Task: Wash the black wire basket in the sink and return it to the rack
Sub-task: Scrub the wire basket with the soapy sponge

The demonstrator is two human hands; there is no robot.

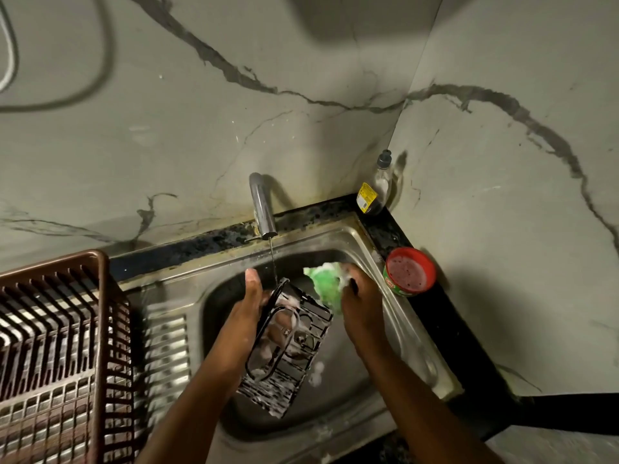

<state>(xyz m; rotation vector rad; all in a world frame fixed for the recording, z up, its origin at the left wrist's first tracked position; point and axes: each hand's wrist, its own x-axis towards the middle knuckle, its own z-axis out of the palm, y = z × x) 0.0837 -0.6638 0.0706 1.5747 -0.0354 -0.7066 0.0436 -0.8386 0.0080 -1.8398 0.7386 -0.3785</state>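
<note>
I look down into a steel sink [395, 296] set in a dark speckled counter [402, 229] in a corner of grey marble-look walls [268, 95] with dark veins. The stone strip behind the sink is stained and grimy. A chrome tap [263, 209] runs a thin stream of water down onto the basket [288, 343]. The ribbed drainboard [167, 349] lies left of the bowl, and a brown plastic rack [63, 346] stands on it at the left edge of my view.

My left hand [248, 316] holds the black wire basket over the bowl, fingers wrapped round its left side with the thumb pointing up toward the tap. The basket is tilted, soapy, with foam on its wires and a blob of suds just beside it to the right. My right hand [361, 299] grips a green scrubber [326, 283], foamy, near the basket's upper right corner; I cannot tell if the two touch.

In the corner of the counter stands a clear bottle [376, 189] with a dark cap and a yellow label; its print is too small to read. On the right counter, just beside the sink's rim, sits a round tub [410, 272] with red contents and a green side label, the writing on it blurred beyond reading. A pale cable [10, 45] hangs on the wall at top left.
</note>
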